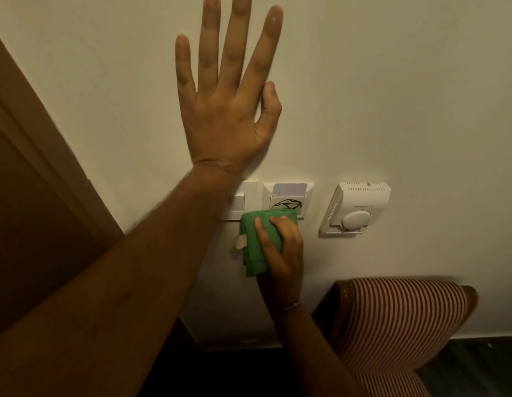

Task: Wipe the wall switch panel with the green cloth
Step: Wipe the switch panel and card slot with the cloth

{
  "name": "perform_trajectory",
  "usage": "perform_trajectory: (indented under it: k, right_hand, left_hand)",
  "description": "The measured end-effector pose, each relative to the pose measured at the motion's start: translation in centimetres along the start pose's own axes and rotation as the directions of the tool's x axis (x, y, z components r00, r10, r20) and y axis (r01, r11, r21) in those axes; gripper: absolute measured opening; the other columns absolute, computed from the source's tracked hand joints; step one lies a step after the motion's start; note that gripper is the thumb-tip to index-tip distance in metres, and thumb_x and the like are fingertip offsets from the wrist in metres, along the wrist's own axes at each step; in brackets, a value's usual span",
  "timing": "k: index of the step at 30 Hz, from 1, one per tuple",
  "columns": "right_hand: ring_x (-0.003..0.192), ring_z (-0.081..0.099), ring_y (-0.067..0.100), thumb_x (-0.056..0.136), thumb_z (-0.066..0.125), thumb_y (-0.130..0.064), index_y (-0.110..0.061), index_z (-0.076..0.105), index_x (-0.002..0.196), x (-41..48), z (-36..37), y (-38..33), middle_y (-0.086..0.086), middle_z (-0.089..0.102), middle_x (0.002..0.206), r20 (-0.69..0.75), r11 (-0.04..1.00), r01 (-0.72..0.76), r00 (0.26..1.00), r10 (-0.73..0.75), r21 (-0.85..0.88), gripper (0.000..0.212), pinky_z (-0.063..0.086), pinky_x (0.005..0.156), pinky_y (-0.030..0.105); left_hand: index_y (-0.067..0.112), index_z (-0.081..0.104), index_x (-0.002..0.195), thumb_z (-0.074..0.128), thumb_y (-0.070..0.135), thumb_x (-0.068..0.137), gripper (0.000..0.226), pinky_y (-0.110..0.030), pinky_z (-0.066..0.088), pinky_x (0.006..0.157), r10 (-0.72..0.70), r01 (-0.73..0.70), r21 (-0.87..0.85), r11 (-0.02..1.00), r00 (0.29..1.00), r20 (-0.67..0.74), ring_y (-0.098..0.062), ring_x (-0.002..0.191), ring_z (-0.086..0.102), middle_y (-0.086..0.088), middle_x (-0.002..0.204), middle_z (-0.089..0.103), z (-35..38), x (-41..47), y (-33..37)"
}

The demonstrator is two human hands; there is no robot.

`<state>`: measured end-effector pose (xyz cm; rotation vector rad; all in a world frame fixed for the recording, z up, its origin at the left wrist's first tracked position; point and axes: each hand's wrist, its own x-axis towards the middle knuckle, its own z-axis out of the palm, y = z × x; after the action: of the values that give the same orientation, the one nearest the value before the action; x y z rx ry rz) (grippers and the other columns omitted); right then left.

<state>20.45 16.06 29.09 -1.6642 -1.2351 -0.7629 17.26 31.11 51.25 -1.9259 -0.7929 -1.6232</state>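
The white wall switch panel sits low on the cream wall, partly hidden by my left forearm. Its right half is a key-card holder with a card slotted in. My right hand grips a folded green cloth and presses its top edge against the panel's lower edge, under the card holder. A small beige tag hangs off the cloth's left side. Above the panel, my left hand lies flat on the wall, fingers spread, holding nothing.
A white thermostat with a round dial is mounted right of the panel. A brown wooden door frame runs along the left. A red-and-white striped chair back stands below right, against the wall.
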Motion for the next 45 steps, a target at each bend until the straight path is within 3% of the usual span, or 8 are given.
perform_trajectory:
  k: [6,12,15,21,31,37,40,45]
  right_hand:
    - [0.142,0.045,0.035,0.096,0.075,-0.032,-0.018,0.061,0.143,0.4,-1.0,1.7,0.014,0.045,0.147,-0.122,0.975,-0.221,0.969,0.215,-0.037,0.05,0.039,0.127,0.041]
    - [0.142,0.047,0.035,0.099,0.078,-0.029,-0.011,0.065,0.143,-0.2,0.7,-0.2,0.016,0.049,0.146,0.012,1.0,0.009,1.0,-0.009,0.021,0.05,0.044,0.122,0.051]
    - [0.142,0.046,0.033,0.107,0.065,-0.035,-0.012,0.06,0.146,0.0,0.3,0.8,0.016,0.047,0.147,0.006,0.999,0.046,0.999,-0.046,-0.005,0.045,0.045,0.12,0.05]
    - [0.144,0.046,0.037,0.091,0.085,-0.028,-0.014,0.062,0.144,0.8,-0.7,1.8,0.016,0.045,0.149,-0.136,0.97,-0.244,0.961,0.24,-0.008,0.059,0.047,0.122,0.048]
    - [0.154,0.04,0.037,0.105,0.071,-0.033,-0.019,0.059,0.15,0.3,0.4,3.0,0.015,0.04,0.161,-0.021,0.999,0.054,0.998,-0.054,-0.006,0.049,0.035,0.131,0.048]
    - [0.167,0.008,0.034,0.108,0.063,-0.038,-0.03,0.02,0.168,0.2,1.3,2.4,0.001,0.009,0.179,-0.089,0.978,-0.207,0.974,0.208,0.013,0.074,0.027,0.134,0.056]
    - [0.168,0.001,0.033,0.112,0.054,-0.041,-0.027,0.015,0.17,0.4,2.6,0.5,-0.002,0.005,0.179,-0.055,0.991,-0.124,0.99,0.127,0.054,0.071,0.01,0.138,0.048]
    - [0.168,0.004,0.027,0.1,0.076,-0.024,-0.022,0.019,0.167,0.1,2.3,2.4,-0.001,0.002,0.179,0.035,0.986,0.146,0.989,-0.143,-0.085,0.089,0.012,0.137,0.042]
  left_hand:
    - [0.025,0.038,0.166,0.052,0.038,0.109,0.06,-0.065,0.022,0.128,-0.004,0.003,0.019,1.0,1.0,0.012,-0.041,0.156,0.036,-0.016,0.168,0.044,-0.7,0.2,0.2]
    - [0.021,0.044,0.164,0.053,0.037,0.109,0.057,-0.066,0.027,0.126,-0.019,0.018,0.039,0.999,0.999,0.031,-0.044,0.154,0.041,-0.019,0.166,0.047,-1.4,0.4,0.5]
    - [0.019,0.047,0.163,0.053,0.036,0.109,0.057,-0.066,0.028,0.126,-0.018,0.016,0.045,0.999,0.999,0.043,-0.045,0.153,0.042,-0.02,0.165,0.048,-1.9,0.5,0.8]
    - [0.019,0.049,0.162,0.052,0.036,0.11,0.055,-0.066,0.028,0.125,-0.021,0.017,0.059,0.998,0.998,0.063,-0.046,0.153,0.043,-0.021,0.165,0.048,-2.5,0.6,1.0]
    - [0.018,0.049,0.162,0.052,0.035,0.111,0.054,-0.069,0.03,0.124,-0.018,0.016,0.047,0.999,0.999,0.036,-0.047,0.152,0.044,-0.022,0.164,0.049,-2.0,0.3,0.8]
    - [0.013,0.056,0.157,0.054,0.031,0.11,0.05,-0.076,0.036,0.117,-0.04,0.04,-0.003,0.999,0.999,0.014,-0.051,0.145,0.05,-0.027,0.157,0.055,-1.7,0.0,1.0]
    - [0.013,0.057,0.156,0.056,0.031,0.109,0.05,-0.073,0.036,0.118,-0.03,0.03,0.023,0.999,1.0,-0.005,-0.051,0.145,0.051,-0.026,0.157,0.056,-1.7,0.0,0.9]
    - [0.012,0.06,0.153,0.061,0.029,0.106,0.05,-0.074,0.039,0.116,-0.02,0.021,0.027,0.999,0.999,-0.036,-0.053,0.142,0.054,-0.027,0.153,0.058,-1.8,0.1,1.1]
